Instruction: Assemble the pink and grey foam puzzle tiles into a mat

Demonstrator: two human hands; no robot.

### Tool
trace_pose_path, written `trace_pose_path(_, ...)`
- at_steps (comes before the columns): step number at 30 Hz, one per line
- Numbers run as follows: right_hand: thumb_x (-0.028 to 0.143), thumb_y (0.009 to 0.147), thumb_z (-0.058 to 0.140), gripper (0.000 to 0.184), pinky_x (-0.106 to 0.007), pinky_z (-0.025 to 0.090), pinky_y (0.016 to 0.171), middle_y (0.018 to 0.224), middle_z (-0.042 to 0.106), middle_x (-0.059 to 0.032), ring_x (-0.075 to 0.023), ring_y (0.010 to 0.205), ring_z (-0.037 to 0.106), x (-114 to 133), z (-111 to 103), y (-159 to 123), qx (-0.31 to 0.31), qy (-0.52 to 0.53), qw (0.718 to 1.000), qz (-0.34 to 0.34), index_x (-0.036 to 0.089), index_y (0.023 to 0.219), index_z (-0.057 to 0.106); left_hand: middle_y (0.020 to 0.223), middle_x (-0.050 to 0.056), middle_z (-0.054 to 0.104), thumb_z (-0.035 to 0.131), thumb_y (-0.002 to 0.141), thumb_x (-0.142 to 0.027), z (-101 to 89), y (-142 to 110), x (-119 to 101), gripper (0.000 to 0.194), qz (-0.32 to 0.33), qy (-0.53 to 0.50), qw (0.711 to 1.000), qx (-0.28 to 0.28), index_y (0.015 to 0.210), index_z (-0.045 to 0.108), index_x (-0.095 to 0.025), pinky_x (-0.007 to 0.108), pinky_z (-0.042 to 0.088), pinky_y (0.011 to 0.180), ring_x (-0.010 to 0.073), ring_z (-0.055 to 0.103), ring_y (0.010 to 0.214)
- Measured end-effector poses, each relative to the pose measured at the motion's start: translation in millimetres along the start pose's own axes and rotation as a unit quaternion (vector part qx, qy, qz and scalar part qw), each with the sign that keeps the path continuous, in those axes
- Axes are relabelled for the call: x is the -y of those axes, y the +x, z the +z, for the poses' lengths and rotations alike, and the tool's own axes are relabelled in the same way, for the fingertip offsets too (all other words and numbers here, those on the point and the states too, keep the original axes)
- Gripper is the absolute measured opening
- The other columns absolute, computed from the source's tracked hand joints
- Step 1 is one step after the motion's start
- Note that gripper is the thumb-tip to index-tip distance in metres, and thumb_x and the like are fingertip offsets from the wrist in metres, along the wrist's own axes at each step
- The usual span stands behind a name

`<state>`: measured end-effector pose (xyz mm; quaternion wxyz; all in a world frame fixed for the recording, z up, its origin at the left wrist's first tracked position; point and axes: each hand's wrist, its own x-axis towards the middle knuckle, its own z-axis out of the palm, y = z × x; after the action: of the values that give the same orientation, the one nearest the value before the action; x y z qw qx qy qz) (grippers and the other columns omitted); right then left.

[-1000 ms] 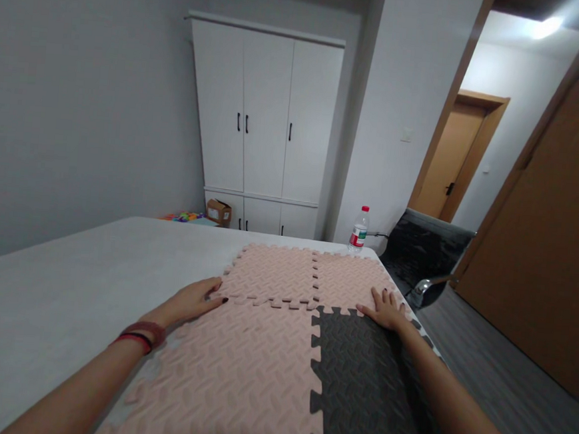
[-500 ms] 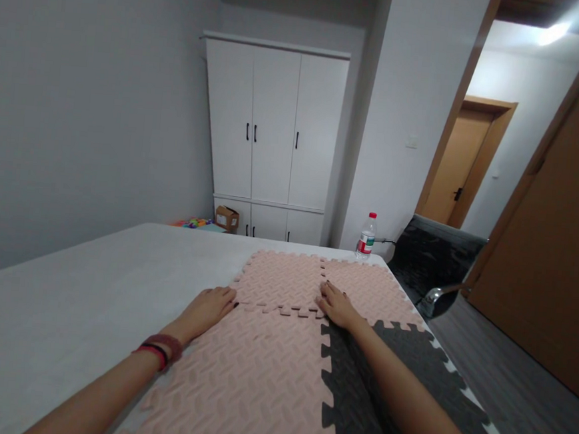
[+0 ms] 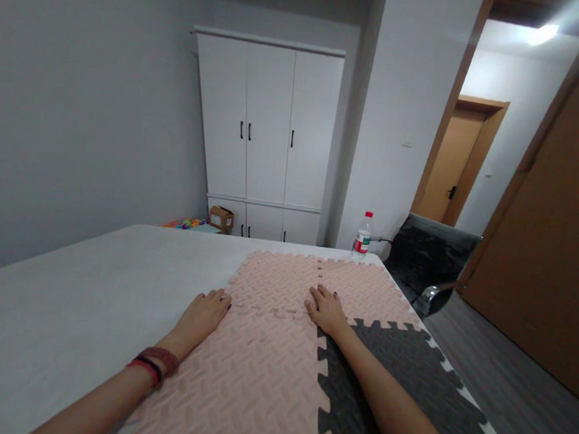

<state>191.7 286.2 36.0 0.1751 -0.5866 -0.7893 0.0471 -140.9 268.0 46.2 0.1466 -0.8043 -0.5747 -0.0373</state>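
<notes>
Pink foam mat tiles with toothed edges lie joined on the table: a near pink tile [image 3: 256,381], a far left pink tile [image 3: 274,279] and a far right pink tile [image 3: 368,290]. Beside the near pink tile is a dark grey foam tile [image 3: 408,367]. My right hand [image 3: 329,312] rests palm down, fingers spread, where the pink tiles and the grey one meet. At the left edge, by the seam between the near and far left tiles, my left hand [image 3: 205,314] lies with fingers extended, fingertips touching the foam. Neither hand grasps anything.
The white table [image 3: 87,295] extends to the left. A red-capped plastic bottle [image 3: 363,237] stands at its far right corner, with a black chair [image 3: 429,261] just beyond the right edge. Behind are a cardboard box [image 3: 221,219] and a white wardrobe [image 3: 267,121].
My right hand has shifted slightly left along the seam, its fingers more spread. The dark gaps in the seam between near and far left pink tiles have closed, and it looks flatter.
</notes>
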Motion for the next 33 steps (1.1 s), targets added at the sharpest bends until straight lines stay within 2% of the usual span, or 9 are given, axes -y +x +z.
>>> trace_pose_path(8, 0.055, 0.089, 0.016, 0.066, -0.052, 0.007, 0.107, 0.150, 0.016, -0.0123, -0.0257, 0.138, 0.008, 0.7, 3.7, 2.9, 0.064, -0.002, 0.998, 0.023, 0.017, 0.143, 0.021, 0.104, 0.011, 0.059, 0.038, 0.085, -0.032, -14.8, 17.6, 24.4, 0.029, -0.024, -0.069, 0.997, 0.033, 0.087, 0.063, -0.018, 0.035, 0.040, 0.080, 0.0228, 0.056, 0.092)
trace_pose_path(11, 0.056, 0.089, 0.015, 0.066, -0.053, 0.007, 0.107, 0.151, 0.013, -0.0096, -0.0239, 0.138, 0.007, -2.2, 5.2, 7.1, 0.085, 0.008, 0.996, 0.035, 0.020, 0.144, 0.018, 0.114, 0.015, 0.057, 0.031, 0.086, -0.037, -15.2, 36.8, 27.2, 0.040, -0.069, -0.093, 0.993, 0.033, 0.101, 0.061, -0.014, 0.036, 0.040, 0.084, 0.0244, 0.056, 0.099)
trace_pose_path(15, 0.057, 0.088, 0.017, 0.067, -0.054, 0.007, 0.107, 0.152, 0.010, -0.0093, -0.0235, 0.138, 0.006, -5.5, 7.7, 10.3, 0.104, 0.024, 0.993, 0.042, 0.021, 0.144, 0.016, 0.140, 0.017, 0.039, 0.026, 0.087, -0.051, 5.9, 58.8, -6.0, 0.062, -0.095, -0.128, 0.986, 0.058, 0.135, 0.039, -0.014, 0.046, 0.031, 0.098, 0.0309, 0.039, 0.125)
trace_pose_path(18, 0.060, 0.087, 0.020, 0.069, -0.054, 0.004, 0.107, 0.152, 0.007, -0.0103, -0.0235, 0.138, 0.004, -7.0, 7.8, 11.3, 0.108, 0.034, 0.993, 0.036, 0.020, 0.144, 0.015, 0.148, 0.018, 0.022, 0.027, 0.078, -0.070, 24.4, 63.5, -34.9, 0.079, -0.113, -0.142, 0.980, 0.084, 0.140, 0.031, -0.021, 0.065, 0.015, 0.099, 0.0404, 0.018, 0.134)
trace_pose_path(21, 0.063, 0.085, 0.027, 0.072, -0.049, 0.009, 0.109, 0.151, 0.014, -0.0091, -0.0226, 0.138, 0.010, -15.4, 0.2, 12.9, 0.118, 0.045, 0.992, 0.019, 0.021, 0.144, 0.019, 0.151, 0.017, 0.012, 0.026, 0.072, -0.079, 32.7, 61.6, -45.4, 0.089, -0.119, -0.153, 0.977, 0.088, 0.142, 0.023, -0.024, 0.067, 0.004, 0.100, 0.0396, 0.007, 0.137)
trace_pose_path(24, 0.056, 0.088, 0.025, 0.065, -0.038, 0.017, 0.109, 0.149, 0.023, -0.0057, -0.0175, 0.136, 0.019, -42.8, -20.1, 10.3, 0.096, 0.046, 0.994, 0.021, 0.022, 0.144, 0.019, 0.151, 0.016, 0.011, 0.026, 0.069, -0.081, 32.2, 60.1, -42.9, 0.094, -0.121, -0.161, 0.975, 0.093, 0.142, 0.023, -0.024, 0.066, 0.002, 0.100, 0.0391, 0.005, 0.137)
trace_pose_path(27, 0.049, 0.088, 0.029, 0.063, -0.033, 0.015, 0.110, 0.149, 0.022, -0.0061, -0.0163, 0.136, 0.017, -93.5, -48.5, -6.6, 0.059, 0.027, 0.996, 0.067, 0.018, 0.143, 0.022, 0.151, 0.017, 0.011, 0.027, 0.066, -0.083, 30.5, 60.3, -40.3, 0.097, -0.120, -0.163, 0.975, 0.096, 0.142, 0.023, -0.023, 0.066, 0.002, 0.101, 0.0397, 0.004, 0.137)
trace_pose_path(30, 0.046, 0.087, 0.027, 0.063, -0.039, 0.014, 0.110, 0.147, 0.026, -0.0112, -0.0212, 0.137, 0.017, -152.5, -69.6, -39.4, 0.041, 0.002, 0.986, 0.159, 0.013, 0.141, 0.027, 0.151, 0.018, 0.010, 0.028, 0.064, -0.084, 30.5, 60.6, -40.3, 0.099, -0.115, -0.161, 0.975, 0.099, 0.143, 0.021, -0.023, 0.067, 0.002, 0.100, 0.0397, 0.004, 0.137)
trace_pose_path(33, 0.049, 0.088, 0.020, 0.067, -0.047, 0.018, 0.107, 0.145, 0.028, -0.0176, -0.0278, 0.135, 0.022, -197.4, -72.2, -73.4, 0.037, -0.014, 0.965, 0.258, 0.008, 0.141, 0.025, 0.151, 0.018, 0.009, 0.026, 0.066, -0.084, 31.4, 60.3, -39.6, 0.098, -0.108, -0.158, 0.976, 0.105, 0.143, 0.019, -0.024, 0.067, 0.003, 0.100, 0.0396, 0.004, 0.137)
